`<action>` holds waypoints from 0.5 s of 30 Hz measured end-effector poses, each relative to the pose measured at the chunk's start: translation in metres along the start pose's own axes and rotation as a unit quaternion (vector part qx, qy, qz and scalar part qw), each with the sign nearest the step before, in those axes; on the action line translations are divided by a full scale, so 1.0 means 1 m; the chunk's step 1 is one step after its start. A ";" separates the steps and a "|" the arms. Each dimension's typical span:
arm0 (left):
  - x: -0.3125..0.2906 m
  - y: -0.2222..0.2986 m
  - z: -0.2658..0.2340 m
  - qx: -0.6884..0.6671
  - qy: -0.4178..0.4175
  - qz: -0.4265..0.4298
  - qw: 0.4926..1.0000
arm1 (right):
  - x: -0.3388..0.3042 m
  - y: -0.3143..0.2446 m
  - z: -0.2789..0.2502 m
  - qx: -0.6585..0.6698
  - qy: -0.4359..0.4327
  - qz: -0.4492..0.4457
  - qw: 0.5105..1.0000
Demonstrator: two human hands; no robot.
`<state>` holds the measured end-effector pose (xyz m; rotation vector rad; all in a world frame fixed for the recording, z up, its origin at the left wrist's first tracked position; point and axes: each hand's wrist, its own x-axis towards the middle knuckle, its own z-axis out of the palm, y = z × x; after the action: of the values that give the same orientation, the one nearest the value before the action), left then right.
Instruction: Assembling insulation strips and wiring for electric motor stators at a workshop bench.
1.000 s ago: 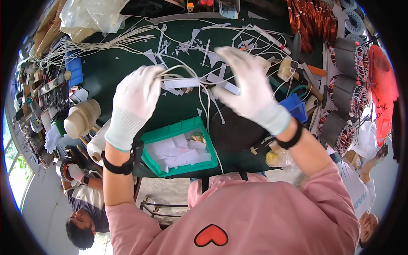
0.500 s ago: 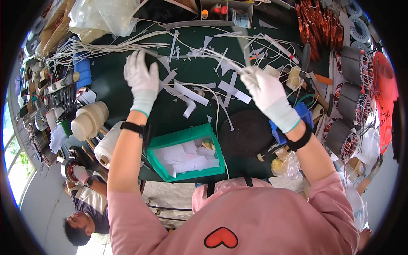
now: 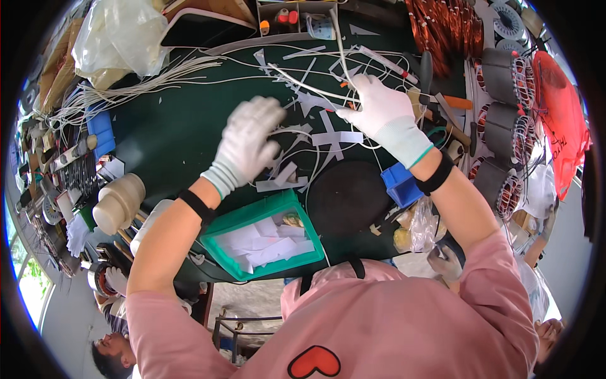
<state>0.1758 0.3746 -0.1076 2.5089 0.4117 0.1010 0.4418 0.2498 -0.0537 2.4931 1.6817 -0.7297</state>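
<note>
Both my hands wear white knit gloves over a dark green bench top (image 3: 170, 132). My right hand (image 3: 375, 104) is raised at the upper middle and pinches thin white tubes (image 3: 338, 47) that run up and to the left from its fingers. My left hand (image 3: 249, 136) hovers blurred to the left of it, fingers curled, with nothing clearly in it. White paper strips (image 3: 334, 138) lie scattered on the bench under and between the hands.
A green tray (image 3: 233, 256) with white paper pieces sits at the near edge beside a black round disc (image 3: 347, 199) and a small blue bin (image 3: 399, 184). Motor stators with copper windings (image 3: 502, 123) line the right. A white tubing bundle (image 3: 126, 82) lies far left. Another person (image 3: 113, 354) is below.
My left hand has swung from the far left toward the middle, nearer my right hand. My right hand has risen slightly and holds the white tubes up.
</note>
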 end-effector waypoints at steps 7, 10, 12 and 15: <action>0.058 -0.015 0.024 0.148 0.171 -0.066 0.972 | 0.011 0.008 0.016 -0.103 -0.015 -0.083 0.991; 0.073 -0.004 0.035 0.131 0.150 0.010 0.980 | 0.016 0.025 -0.013 0.004 0.034 0.003 0.999; 0.084 0.003 0.041 0.114 0.137 0.032 0.983 | 0.021 0.037 -0.023 0.051 0.056 0.027 0.997; 0.111 0.009 0.047 0.101 0.153 0.031 0.982 | 0.038 0.025 -0.025 -0.028 -0.063 0.036 0.997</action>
<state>0.2913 0.3771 -0.1434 2.7148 0.4880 0.4981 0.4846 0.2799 -0.0526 2.4016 1.5415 -0.8028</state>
